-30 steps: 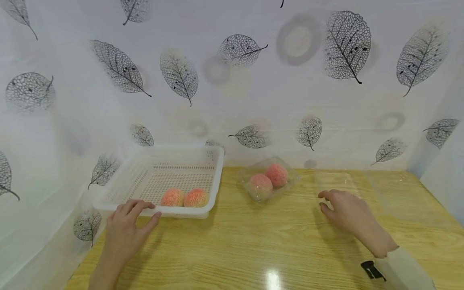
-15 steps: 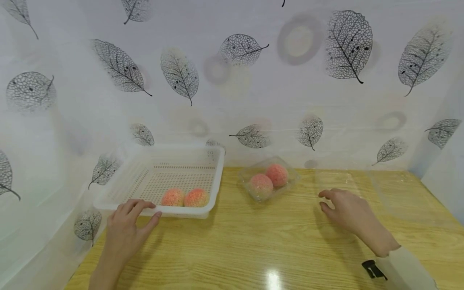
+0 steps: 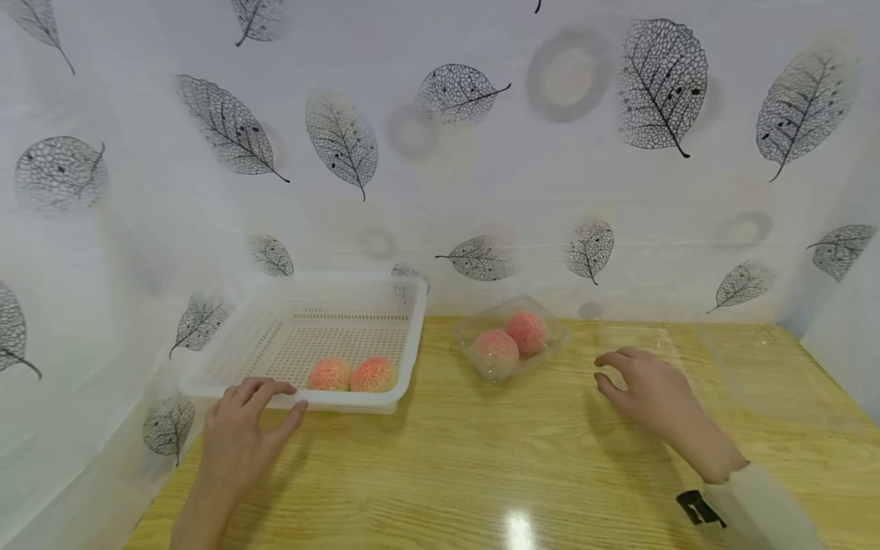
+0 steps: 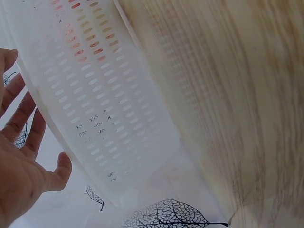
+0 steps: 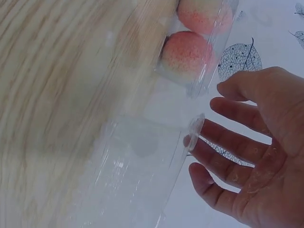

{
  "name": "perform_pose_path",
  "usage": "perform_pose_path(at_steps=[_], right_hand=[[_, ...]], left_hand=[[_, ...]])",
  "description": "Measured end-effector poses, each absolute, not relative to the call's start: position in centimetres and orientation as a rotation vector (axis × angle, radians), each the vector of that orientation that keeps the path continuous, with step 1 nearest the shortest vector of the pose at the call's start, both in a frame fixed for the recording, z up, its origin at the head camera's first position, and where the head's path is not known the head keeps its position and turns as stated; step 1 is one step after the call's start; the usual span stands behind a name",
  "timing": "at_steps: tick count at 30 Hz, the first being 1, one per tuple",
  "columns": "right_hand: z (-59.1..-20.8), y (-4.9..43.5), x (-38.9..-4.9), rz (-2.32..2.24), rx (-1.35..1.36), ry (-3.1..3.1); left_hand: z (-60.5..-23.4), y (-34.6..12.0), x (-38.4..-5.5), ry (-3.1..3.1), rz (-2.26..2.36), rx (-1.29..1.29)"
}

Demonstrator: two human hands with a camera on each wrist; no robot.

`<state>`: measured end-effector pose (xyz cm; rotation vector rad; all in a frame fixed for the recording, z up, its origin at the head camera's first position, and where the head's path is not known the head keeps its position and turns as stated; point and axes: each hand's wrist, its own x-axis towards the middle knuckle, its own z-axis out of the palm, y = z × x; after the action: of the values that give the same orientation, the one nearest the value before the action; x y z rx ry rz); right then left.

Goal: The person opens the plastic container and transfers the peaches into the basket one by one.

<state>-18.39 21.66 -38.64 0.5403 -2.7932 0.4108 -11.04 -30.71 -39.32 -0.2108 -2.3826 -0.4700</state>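
Note:
My left hand (image 3: pixel 237 439) is at the near rim of a white perforated plastic basket (image 3: pixel 406 359), fingertips on the rim and thumb just in front; in the left wrist view its fingers (image 4: pixel 35 133) are spread and relaxed. Two speckled pink-and-yellow, peach-like balls (image 3: pixel 373 375) lie in the basket's near right corner. Two similar balls (image 3: pixel 496 351) sit in a clear plastic box (image 3: pixel 474 325) at the table's back. Over a clear, hard-to-see container (image 5: pixel 137 161), my right hand (image 3: pixel 653 397) hovers with loosely bent fingers, holding nothing; whether it touches the container I cannot tell.
Another clear plastic container (image 3: pixel 763 367) lies at the far right, its outline faint. The wood-grain table (image 3: pixel 440 473) ends at a white curtain (image 3: pixel 481 183) printed with dark leaves, which also hangs along both sides.
My right hand has shifted slightly to the left in the last half second. The left hand, the basket and the balls stay where they were.

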Motion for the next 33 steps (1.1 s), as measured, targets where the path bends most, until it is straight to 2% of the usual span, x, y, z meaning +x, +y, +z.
perform_pose_path(at_steps=[18, 33], right_hand=[[-38.6, 16.9, -18.5, 0.822, 0.498, -2.749], [-40.5, 14.7, -19.6, 1.061, 0.339, -2.755]], left_hand=[[-39.3, -30.7, -11.0, -2.388, -0.47, -0.203], [-39.4, -30.8, -11.0, -2.387, -0.462, -0.211]])
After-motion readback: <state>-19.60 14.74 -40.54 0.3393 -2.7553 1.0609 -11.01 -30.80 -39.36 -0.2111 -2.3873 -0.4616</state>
